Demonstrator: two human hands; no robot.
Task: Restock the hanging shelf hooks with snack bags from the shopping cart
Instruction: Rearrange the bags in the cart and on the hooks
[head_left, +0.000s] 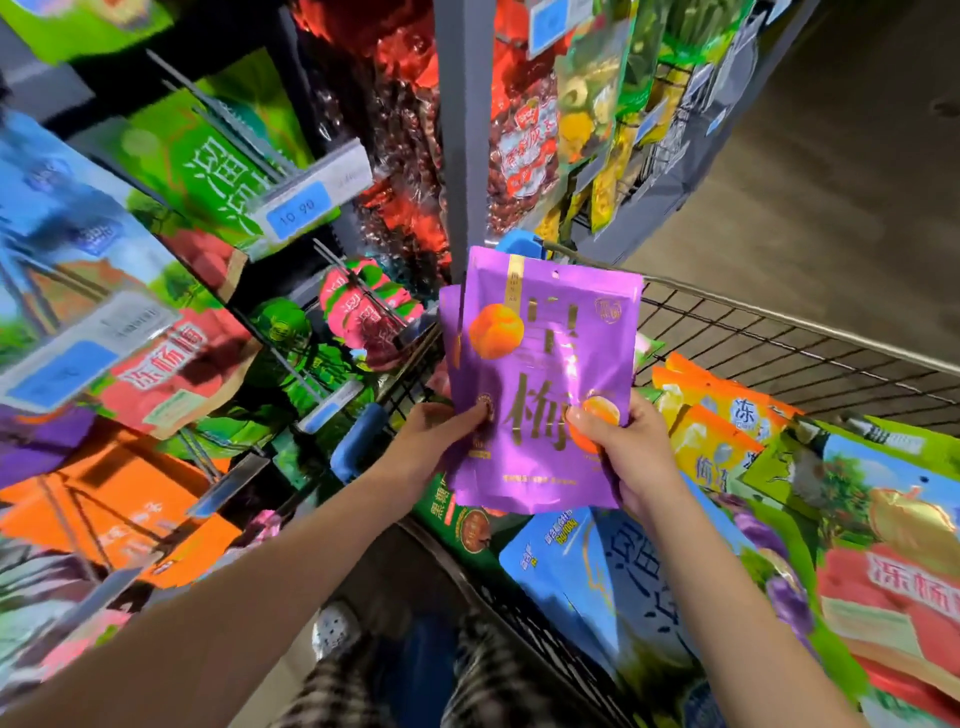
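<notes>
Hanging shelf hooks (228, 117): mostly stocked. Shopping cart (779, 318): heaped with bags, so much restocking likely remains. Purple snack bags (540, 364) (two, it seems): above the cart, unhung. Left hand (441, 436), right hand (623, 452): each pinching their lower edge.

A shop: price tags (297, 212) on hooks (wire cart (779, 338) alongside).

Shelf hooks (270, 150) left, shopping cart (779, 332) right, snack bags (540, 384) held between

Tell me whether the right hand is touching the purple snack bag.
Touching. The head view shows the right hand pinching the purple snack bag near its bottom, thumb on its front.
</notes>
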